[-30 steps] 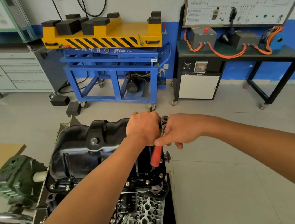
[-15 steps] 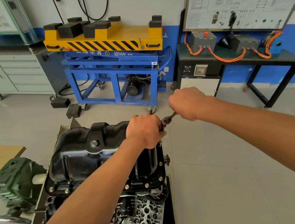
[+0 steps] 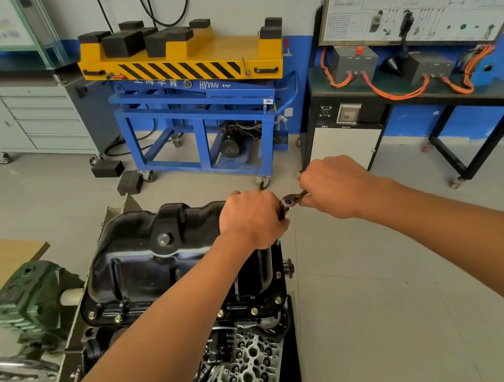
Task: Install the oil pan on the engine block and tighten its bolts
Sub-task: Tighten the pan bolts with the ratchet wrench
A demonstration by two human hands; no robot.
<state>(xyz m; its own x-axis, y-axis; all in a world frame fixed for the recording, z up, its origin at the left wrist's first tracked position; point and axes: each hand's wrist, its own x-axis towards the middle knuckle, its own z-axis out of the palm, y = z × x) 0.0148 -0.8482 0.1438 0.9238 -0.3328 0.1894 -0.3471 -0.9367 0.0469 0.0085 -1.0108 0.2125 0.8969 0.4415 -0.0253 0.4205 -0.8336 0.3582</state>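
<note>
A glossy black oil pan point(image 3: 145, 259) sits on the upturned engine block point(image 3: 249, 370), with several bolts along its near flange point(image 3: 220, 313). A ratchet wrench stands at the pan's far right corner; only its metal head point(image 3: 289, 201) shows between my hands. My left hand point(image 3: 252, 219) curls round the ratchet's upright part just below the head. My right hand point(image 3: 335, 189) grips the handle, which points away to the right and is hidden in the fist.
A green gearbox point(image 3: 27, 298) with a chrome handle carries the engine at left. Behind stand a blue and yellow lift cart point(image 3: 200, 102), a grey drawer cabinet point(image 3: 38, 121) and a black bench point(image 3: 422, 102) with orange cables. Tiled floor lies to the right.
My right hand swung the ratchet handle from near me, away and to the right, then a little back. My left hand stayed on the ratchet head.
</note>
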